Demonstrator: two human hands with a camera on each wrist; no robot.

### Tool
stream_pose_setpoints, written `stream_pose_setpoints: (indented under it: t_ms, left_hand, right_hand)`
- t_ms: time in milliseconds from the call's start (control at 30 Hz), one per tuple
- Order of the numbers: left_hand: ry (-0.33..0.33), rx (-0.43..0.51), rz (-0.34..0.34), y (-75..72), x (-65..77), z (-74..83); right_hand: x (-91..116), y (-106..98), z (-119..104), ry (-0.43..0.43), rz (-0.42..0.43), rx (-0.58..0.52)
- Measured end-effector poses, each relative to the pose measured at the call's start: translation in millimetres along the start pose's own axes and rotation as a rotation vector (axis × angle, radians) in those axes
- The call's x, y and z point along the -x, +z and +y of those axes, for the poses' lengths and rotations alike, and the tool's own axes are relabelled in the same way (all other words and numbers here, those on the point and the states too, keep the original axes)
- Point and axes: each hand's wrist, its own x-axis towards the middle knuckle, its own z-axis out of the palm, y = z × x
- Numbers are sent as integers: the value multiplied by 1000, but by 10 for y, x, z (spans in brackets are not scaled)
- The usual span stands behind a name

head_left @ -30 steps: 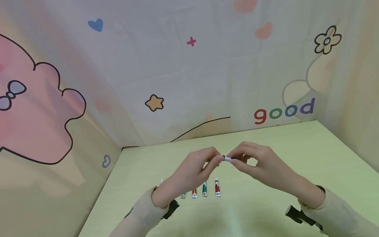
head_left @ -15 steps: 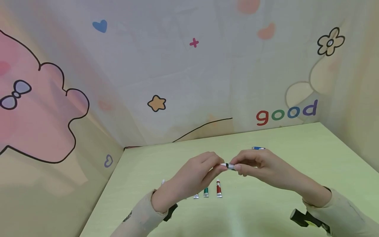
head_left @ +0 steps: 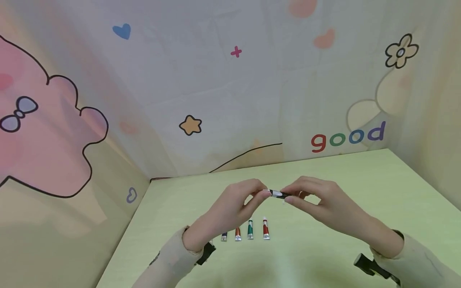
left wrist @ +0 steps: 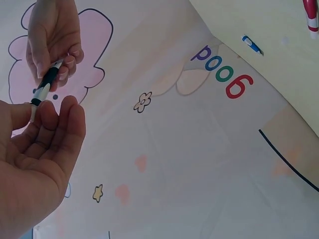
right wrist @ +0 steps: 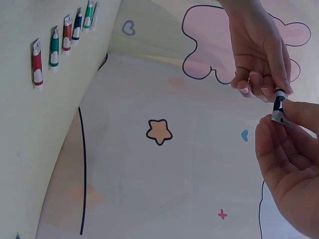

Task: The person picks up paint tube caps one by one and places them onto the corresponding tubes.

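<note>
Above the table, my two hands hold a small black-and-white paint tube (head_left: pixel 276 194) between them. My left hand (head_left: pixel 235 202) pinches its white cap (left wrist: pixel 33 113) end between thumb and forefinger. My right hand (head_left: pixel 322 198) pinches the opposite end, where the flat crimped tail (right wrist: pixel 281 119) shows in the right wrist view. The black band and white part of the tube lie exposed between the fingertips. Below the hands, a red paint tube (head_left: pixel 265 229) and a green paint tube (head_left: pixel 250 230) lie in a row on the table, beside an orange-red one (head_left: pixel 237 234).
More tubes continue the row leftward, partly behind the left forearm, including a dark blue one (right wrist: pixel 77 26). A blue tube (left wrist: pixel 252 45) lies alone farther back on the pale green table (head_left: pixel 324 256). A printed curtain (head_left: pixel 223 88) borders the table.
Both hands rise slightly with the tube after dipping half a second ago. The right fingers now sit farther from the cap, and more of the tube shows. The blue tube is now hidden in the head view.
</note>
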Motion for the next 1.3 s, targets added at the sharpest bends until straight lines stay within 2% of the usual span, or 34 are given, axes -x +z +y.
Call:
stream_pose_setpoints:
  t_ms: [100,167,300,433,567,767,900,1133,1300]
  left_hand:
    - [29,-1,-11,-1,-23,-5]
    - [65,-17,-18,-2,-41,-6]
    - [145,-58,-22,-2,-76,-5]
    - [186,-68,-27,1,-100,-5]
    - [191,-38,-44,1,-119,-13]
    - [169,35,-73,6,-150,-58]
    - [96,91,-63,34,-174,-103]
    - [-185,247,-1,115,-242,-200]
    - [-311,294,25,180,-288,-262]
  right_hand:
    - [8,-16,5,44,-25,-66]
    - [18,-32,3,105,-57,-134]
    - [43,-69,8,293,-147,-310]
    - [63,-92,48,442,-217,-476]
    - [85,-88,118,499,-261,-644]
    - [111,-69,211,519,-303,-867]
    - [114,-70,224,554,-275,-842]
    - [78,-72,206,699,-169,-602]
    - [50,-16,269,723,-144,-531]
